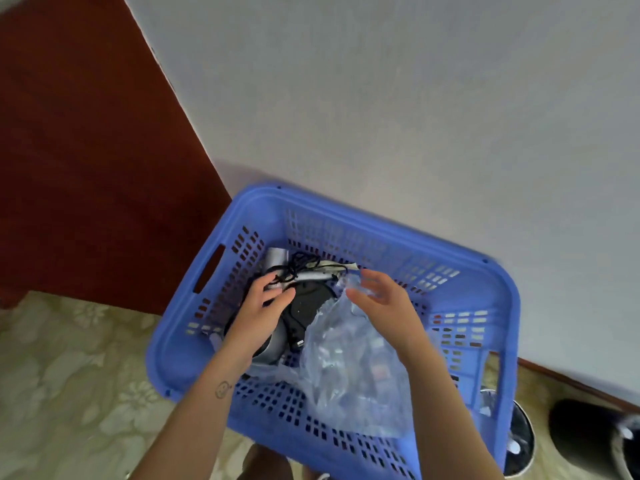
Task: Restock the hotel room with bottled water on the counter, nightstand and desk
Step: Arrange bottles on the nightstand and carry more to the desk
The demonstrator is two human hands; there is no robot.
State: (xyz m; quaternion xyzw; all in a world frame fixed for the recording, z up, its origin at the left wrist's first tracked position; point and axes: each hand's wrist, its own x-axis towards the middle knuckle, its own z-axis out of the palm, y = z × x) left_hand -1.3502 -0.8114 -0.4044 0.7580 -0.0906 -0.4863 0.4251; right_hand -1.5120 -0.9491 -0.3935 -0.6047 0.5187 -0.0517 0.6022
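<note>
Currently reaching into the blue basket [381, 227]: left hand [258, 306] bent over tangled black cords [301, 263], grip unclear; right hand [384, 301] spread above wrapped water bottles [346, 356] inside. Risks snagging cords, tearing thin wrap.

Wall [381, 98]: pale grey-white, plain; soft, even light is falling on it.
Wooden panel [86, 150]: dark red-brown, is standing to the left of the wall and meeting it along a slanting edge; door or cabinet side, cannot tell.
Floor [69, 375]: beige with a pale flower pattern, is lying below the wall.
Skirting board [571, 379]: dark brown strip, is running along the wall's foot.
Two dark round objects [588, 438]: blurred, are sitting on the floor near the wall's foot.
</note>
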